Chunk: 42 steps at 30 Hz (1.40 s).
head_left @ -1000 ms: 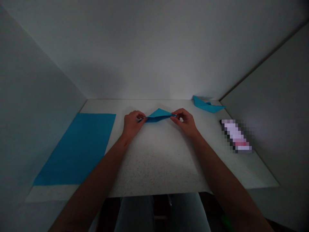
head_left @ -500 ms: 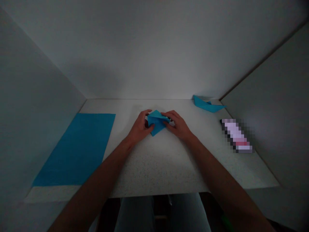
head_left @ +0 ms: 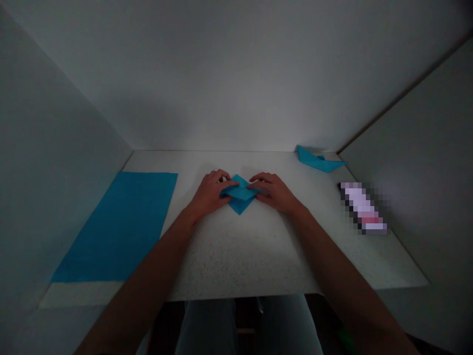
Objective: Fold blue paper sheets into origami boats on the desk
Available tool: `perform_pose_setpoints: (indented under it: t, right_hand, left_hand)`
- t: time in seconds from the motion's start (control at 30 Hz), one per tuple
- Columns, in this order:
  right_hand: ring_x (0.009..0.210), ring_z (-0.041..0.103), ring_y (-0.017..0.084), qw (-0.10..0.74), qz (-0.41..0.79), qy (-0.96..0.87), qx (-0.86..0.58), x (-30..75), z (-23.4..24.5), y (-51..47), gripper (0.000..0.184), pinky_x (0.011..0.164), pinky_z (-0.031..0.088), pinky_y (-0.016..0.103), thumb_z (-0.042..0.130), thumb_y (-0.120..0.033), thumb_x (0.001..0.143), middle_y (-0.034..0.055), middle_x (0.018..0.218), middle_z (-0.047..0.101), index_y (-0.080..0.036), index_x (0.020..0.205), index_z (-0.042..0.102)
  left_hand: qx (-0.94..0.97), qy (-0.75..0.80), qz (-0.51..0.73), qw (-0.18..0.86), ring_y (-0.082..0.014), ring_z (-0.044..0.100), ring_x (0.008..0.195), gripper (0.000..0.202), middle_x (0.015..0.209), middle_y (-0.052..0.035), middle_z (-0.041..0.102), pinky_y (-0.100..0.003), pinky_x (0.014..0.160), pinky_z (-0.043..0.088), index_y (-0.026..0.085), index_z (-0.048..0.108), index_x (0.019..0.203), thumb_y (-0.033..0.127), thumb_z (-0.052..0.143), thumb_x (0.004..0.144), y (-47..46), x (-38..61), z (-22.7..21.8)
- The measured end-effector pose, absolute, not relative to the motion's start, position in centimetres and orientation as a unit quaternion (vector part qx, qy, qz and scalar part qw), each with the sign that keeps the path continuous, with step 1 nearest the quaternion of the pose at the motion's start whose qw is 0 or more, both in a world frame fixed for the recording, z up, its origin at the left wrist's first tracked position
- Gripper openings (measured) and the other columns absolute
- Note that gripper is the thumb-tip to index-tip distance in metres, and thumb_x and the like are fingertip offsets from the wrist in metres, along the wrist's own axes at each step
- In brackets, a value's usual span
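A small folded blue paper (head_left: 240, 197) lies flat as a diamond shape on the white table (head_left: 236, 246), in the middle. My left hand (head_left: 210, 192) rests on its left corner, fingers stretched and pressing down. My right hand (head_left: 273, 191) presses its right corner the same way, fingers flat on the paper. Both forearms reach in from the bottom of the view.
A stack of flat blue paper sheets (head_left: 118, 227) lies at the table's left. A finished blue paper boat (head_left: 318, 160) sits at the far right corner. A pixelated oblong object (head_left: 364, 207) lies along the right edge. White walls enclose three sides.
The paper was held stretched wide between pinched fingers, then pushed together into a diamond. Now it lies flat on the table and both hands press on it with flat fingers.
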State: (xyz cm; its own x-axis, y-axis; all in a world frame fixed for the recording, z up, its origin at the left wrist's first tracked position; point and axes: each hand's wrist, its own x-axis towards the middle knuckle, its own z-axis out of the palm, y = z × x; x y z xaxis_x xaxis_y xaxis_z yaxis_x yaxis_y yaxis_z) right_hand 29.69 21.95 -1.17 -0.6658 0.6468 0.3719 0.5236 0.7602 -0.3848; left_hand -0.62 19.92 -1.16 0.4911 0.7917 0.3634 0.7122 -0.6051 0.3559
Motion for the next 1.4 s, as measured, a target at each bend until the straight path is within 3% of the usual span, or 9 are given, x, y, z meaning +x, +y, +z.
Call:
perform_pose_setpoints:
  t: [0.23,0.4,0.57,0.7,0.8,0.87,1.07,1.2,1.4]
  right_hand:
    - [0.114,0.076,0.027,0.228,0.144,-0.914,-0.304,31.3,-0.9,22.6,0.024,0.098,0.053,0.043,0.073,-0.040,0.107,0.0119,0.130,0.080,-0.026,0.121,0.086]
    - [0.097,0.076,0.022,0.241,0.186,-0.899,-0.314,31.2,-0.5,22.7,0.027,0.091,0.052,0.038,0.066,-0.042,0.112,0.0082,0.107,0.081,-0.023,0.103,0.083]
    - [0.080,0.066,0.018,0.264,0.207,-0.876,-0.346,31.2,-0.7,22.9,0.030,0.079,0.049,0.033,0.066,-0.043,0.111,0.0060,0.094,0.073,-0.020,0.093,0.075]
    - [0.078,0.063,0.017,0.268,0.206,-0.859,-0.385,31.1,-1.4,22.9,0.026,0.077,0.048,0.032,0.070,-0.042,0.107,0.0072,0.099,0.071,-0.019,0.097,0.075]
    - [0.081,0.064,0.018,0.278,0.208,-0.844,-0.408,30.7,-2.0,22.8,0.028,0.080,0.050,0.034,0.073,-0.042,0.106,0.0085,0.109,0.072,-0.021,0.124,0.077]
    - [0.088,0.066,0.020,0.277,0.194,-0.855,-0.394,30.5,-2.5,22.9,0.033,0.085,0.050,0.035,0.069,-0.040,0.109,0.0093,0.113,0.072,-0.025,0.137,0.076]
    - [0.104,0.065,0.023,0.240,0.132,-0.886,-0.375,30.4,-3.5,23.4,0.030,0.096,0.048,0.040,0.063,-0.034,0.112,0.0106,0.122,0.068,-0.032,0.135,0.083]
    - [0.109,0.065,0.023,0.220,0.114,-0.881,-0.404,29.8,-2.9,22.9,0.029,0.100,0.046,0.040,0.068,-0.030,0.110,0.0111,0.122,0.069,-0.028,0.134,0.084]
    - [0.121,0.065,0.027,0.163,0.087,-0.852,-0.489,27.6,-1.1,19.1,0.031,0.106,0.045,0.044,0.066,-0.022,0.110,0.0134,0.136,0.075,-0.026,0.136,0.082]
  left_hand:
    - [0.870,0.426,0.222,0.112,-0.0270,0.068,0.114,0.049,0.132,-0.0094,0.070,-0.046,0.108,0.049,0.027,0.079,0.137,0.039,0.088,0.090,20.1,-1.1,-1.1]
    - [0.867,0.419,0.230,0.138,-0.0234,0.072,0.097,0.027,0.102,-0.0055,0.078,-0.041,0.098,0.050,0.020,0.080,0.108,0.047,0.080,0.100,20.4,-1.4,-0.8]
    - [0.857,0.422,0.239,0.172,-0.0217,0.074,0.091,0.036,0.096,-0.0054,0.080,-0.039,0.092,0.052,0.022,0.081,0.094,0.048,0.063,0.111,20.7,-1.4,-0.9]
    - [0.801,0.479,0.256,0.250,-0.0181,0.071,0.078,0.025,0.090,-0.0021,0.077,-0.034,0.082,0.056,0.022,0.079,0.121,0.040,0.071,0.105,20.7,-1.0,-1.1]
    - [0.787,0.501,0.264,0.246,-0.0165,0.068,0.077,0.040,0.104,-0.0035,0.077,-0.034,0.083,0.058,0.024,0.072,0.140,0.035,0.075,0.102,20.7,-0.8,-1.5]
    - [0.806,0.490,0.264,0.202,-0.0181,0.070,0.087,0.039,0.122,-0.0077,0.074,-0.037,0.090,0.059,0.027,0.074,0.141,0.032,0.072,0.103,20.7,-0.7,-1.9]
    - [0.869,0.440,0.198,0.112,-0.0298,0.059,0.141,0.050,0.155,-0.0085,0.069,-0.054,0.118,0.046,0.034,0.074,0.149,0.016,0.057,0.106,20.5,0.0,-2.3]
    - [0.869,0.450,0.177,0.099,-0.0322,0.054,0.151,0.046,0.165,-0.0080,0.065,-0.058,0.126,0.039,0.030,0.069,0.155,0.034,0.057,0.110,19.8,0.7,-2.0]
    - [0.867,0.473,0.138,0.078,-0.0351,0.039,0.169,0.071,0.180,-0.0172,0.045,-0.058,0.137,0.030,0.016,0.047,0.173,0.043,0.056,0.108,15.6,2.8,-2.9]
